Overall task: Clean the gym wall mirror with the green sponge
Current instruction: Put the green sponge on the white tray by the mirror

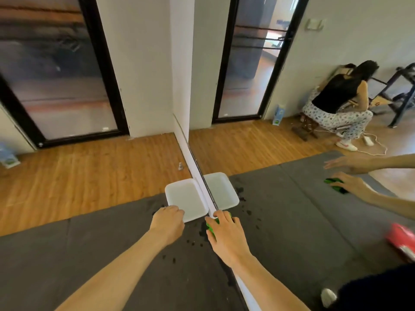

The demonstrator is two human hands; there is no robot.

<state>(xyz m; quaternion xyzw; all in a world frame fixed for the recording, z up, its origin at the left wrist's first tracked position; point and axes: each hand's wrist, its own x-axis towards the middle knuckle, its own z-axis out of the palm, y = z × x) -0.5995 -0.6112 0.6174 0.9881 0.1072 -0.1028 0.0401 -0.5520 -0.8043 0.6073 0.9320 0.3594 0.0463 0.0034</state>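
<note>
Head view: nearest, the right hand (224,232) presses the green sponge (210,227) against the bottom edge of the wall mirror (280,135), fingers spread over it and curled round its edge. Just left, the left hand (167,223) grips the near corner of a white tray (186,198) with curled fingers. The tray sits on a grey mat (101,254) spotted with dark drops. Farther off lies wooden floor (89,171), then a black-framed door (56,75). The mirror reflects a crouching person (336,104).
</note>
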